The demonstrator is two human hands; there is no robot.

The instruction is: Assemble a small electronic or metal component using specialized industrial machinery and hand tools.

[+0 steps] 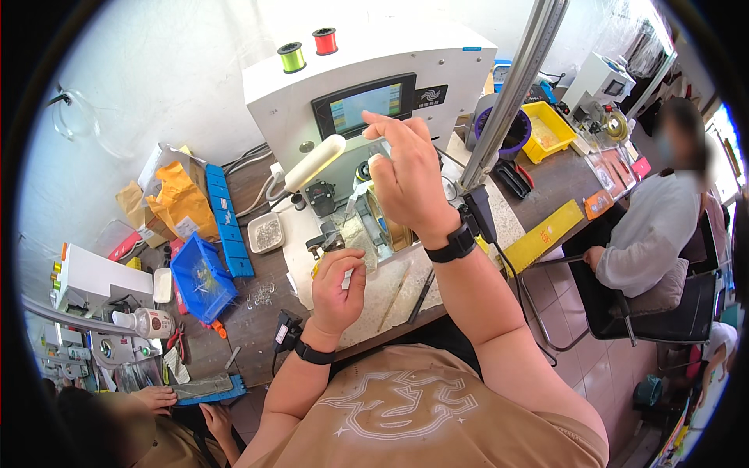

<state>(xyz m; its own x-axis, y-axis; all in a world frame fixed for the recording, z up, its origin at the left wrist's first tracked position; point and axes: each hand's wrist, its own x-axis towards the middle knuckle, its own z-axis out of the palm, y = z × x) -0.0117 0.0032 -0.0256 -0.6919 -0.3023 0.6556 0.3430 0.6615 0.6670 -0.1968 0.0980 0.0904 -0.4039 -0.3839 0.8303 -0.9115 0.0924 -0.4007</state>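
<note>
Brown shirt nearest; then the left hand, fingers curled, any hold unclear. The right hand, closer to the screen, has one finger stretched, others bent, nothing visibly held. The screen, long axis sideways, lies just beyond that fingertip; contact unclear.

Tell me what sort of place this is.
Probably a small workshop doing light bench work: a white bench machine with a screen, a green spool and red spool on top, and a co-worker seated nearby.
</note>
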